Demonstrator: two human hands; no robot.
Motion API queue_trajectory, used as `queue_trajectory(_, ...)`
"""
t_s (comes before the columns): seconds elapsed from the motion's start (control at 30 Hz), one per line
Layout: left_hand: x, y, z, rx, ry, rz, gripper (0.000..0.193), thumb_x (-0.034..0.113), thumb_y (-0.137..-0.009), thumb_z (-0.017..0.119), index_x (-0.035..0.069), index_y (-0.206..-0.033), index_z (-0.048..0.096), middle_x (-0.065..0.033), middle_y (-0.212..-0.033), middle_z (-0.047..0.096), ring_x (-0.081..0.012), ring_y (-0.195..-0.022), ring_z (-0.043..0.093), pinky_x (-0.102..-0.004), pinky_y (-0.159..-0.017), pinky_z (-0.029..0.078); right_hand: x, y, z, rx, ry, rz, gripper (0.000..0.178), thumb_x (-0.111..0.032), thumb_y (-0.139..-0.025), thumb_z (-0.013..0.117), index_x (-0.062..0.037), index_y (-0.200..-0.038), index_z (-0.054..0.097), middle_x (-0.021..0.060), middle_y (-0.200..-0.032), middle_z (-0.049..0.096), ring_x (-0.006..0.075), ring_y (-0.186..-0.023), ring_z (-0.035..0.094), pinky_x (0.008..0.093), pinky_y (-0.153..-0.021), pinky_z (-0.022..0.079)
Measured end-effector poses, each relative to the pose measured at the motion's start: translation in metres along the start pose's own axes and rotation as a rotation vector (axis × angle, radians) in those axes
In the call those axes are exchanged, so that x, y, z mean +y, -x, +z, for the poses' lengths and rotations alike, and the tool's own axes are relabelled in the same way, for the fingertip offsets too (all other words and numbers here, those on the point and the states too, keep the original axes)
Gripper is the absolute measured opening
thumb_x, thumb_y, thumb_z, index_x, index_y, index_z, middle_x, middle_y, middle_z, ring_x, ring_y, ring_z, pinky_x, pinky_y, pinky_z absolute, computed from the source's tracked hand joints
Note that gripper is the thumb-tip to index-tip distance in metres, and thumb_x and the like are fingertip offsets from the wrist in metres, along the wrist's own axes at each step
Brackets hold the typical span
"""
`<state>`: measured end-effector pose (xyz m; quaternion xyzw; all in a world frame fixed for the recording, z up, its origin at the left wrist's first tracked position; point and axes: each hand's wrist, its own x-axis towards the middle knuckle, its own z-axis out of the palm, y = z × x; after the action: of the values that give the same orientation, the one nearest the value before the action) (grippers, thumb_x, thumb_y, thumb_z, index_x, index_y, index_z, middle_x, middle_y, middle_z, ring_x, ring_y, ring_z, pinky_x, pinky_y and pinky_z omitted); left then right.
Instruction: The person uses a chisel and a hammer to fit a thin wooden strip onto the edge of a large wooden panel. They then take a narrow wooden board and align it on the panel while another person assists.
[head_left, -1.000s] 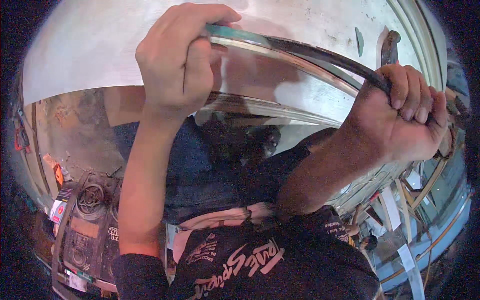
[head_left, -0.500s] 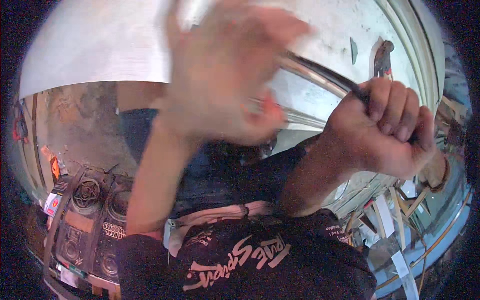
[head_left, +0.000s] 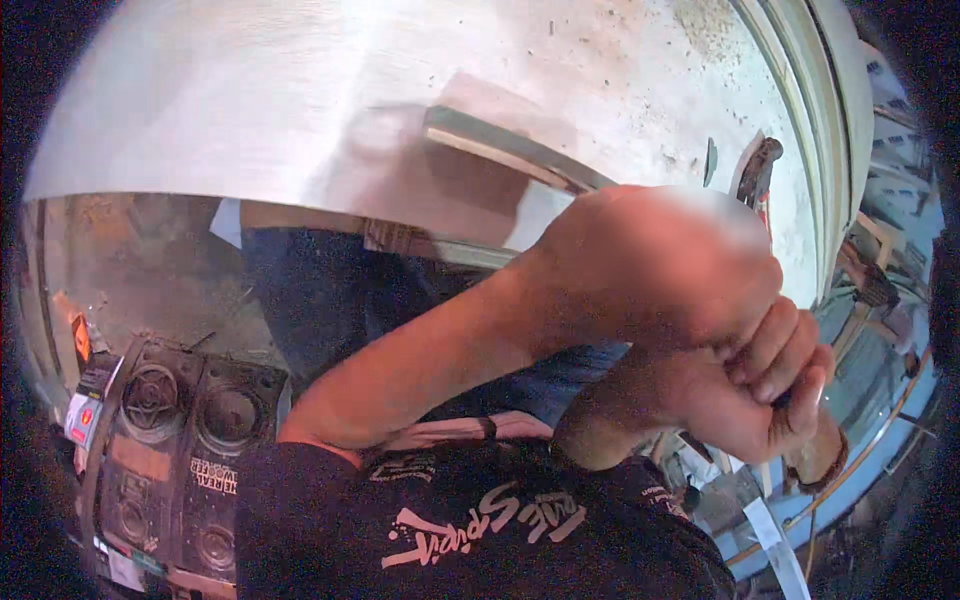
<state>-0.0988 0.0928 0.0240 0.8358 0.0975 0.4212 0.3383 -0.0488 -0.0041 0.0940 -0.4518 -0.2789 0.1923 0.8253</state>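
My right hand [head_left: 750, 395] is closed in a fist at the right, its fingers curled around a long narrow strip [head_left: 500, 152]. The strip has a dark upper face and a pale edge. Its squared far end reaches up and left over a white surface, and its near part is hidden by my hands. My left hand [head_left: 670, 275] lies across the strip, directly above and against my right fist. Blur and glare smear its fingers, so their grip is unclear.
A large white panel [head_left: 250, 110] with scattered debris spans the far side. A dark-headed hand tool [head_left: 762, 165] and a small dark shard [head_left: 710, 160] lie on it. Dusty speakers [head_left: 195, 430] stand at lower left. Wood offcuts and a blue surface [head_left: 745, 545] are at lower right.
My left hand has swung from the upper middle down and right onto my right hand. My right fist has dropped lower. The strip's far end now shows.
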Motion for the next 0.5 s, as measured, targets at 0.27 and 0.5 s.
queue_trajectory(0.27, -0.004, 0.005, 0.008, 0.081, 0.059, -0.028, 0.011, 0.017, -0.072, 0.068, 0.012, -0.082, 0.063, 0.0016, -0.062, 0.054, -0.0119, -0.048, 0.053, -0.0273, -0.040, 0.039, 0.003, -0.011, 0.001, 0.058, 0.002, 0.073, 0.023, -0.018, -0.089, 0.050, -0.0139, -0.068, 0.041, -0.0043, -0.056, 0.036, 0.0059, -0.048, 0.032, 0.0248, -0.047, 0.029)
queue_trajectory(0.5, -0.011, 0.001, 0.012, 0.123, 0.048, -0.002, 0.010, 0.021, -0.076, 0.069, 0.017, -0.082, 0.062, 0.0000, -0.059, 0.055, -0.0141, -0.047, 0.055, -0.0294, -0.039, 0.041, 0.015, -0.021, 0.009, 0.019, -0.088, -0.014, 0.012, -0.015, -0.092, 0.043, -0.0108, -0.081, 0.046, 0.0000, -0.061, 0.042, 0.0108, -0.047, 0.037, 0.0292, -0.046, 0.033)
